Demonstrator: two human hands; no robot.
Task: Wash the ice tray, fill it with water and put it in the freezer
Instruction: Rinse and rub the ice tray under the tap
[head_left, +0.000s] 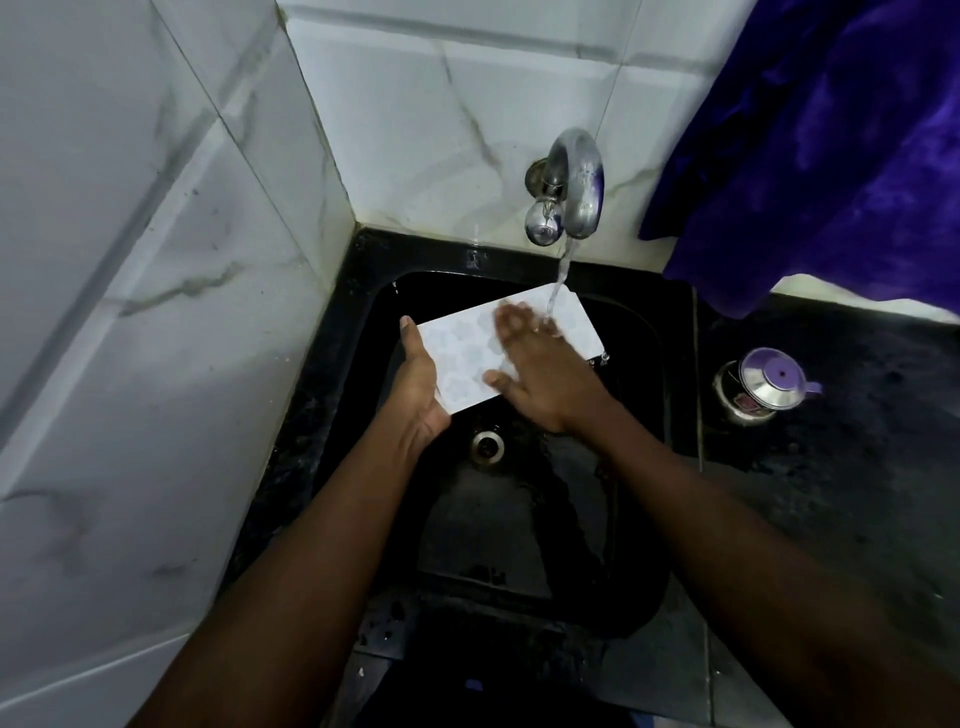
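Home kitchen: black sink (519, 262) in a black stone counter (831, 493), wall-mounted steel tap (577, 182) running, white marble-look wall tiles (415, 130), small steel lidded pot (759, 388).

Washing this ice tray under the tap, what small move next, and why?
Probably shift the white rectangular plastic ice tray rightward, to rinse its middle: the stream from the curved chrome tap lands only on its far right end. The left hand grips the other end; the right hand lies flat on top.
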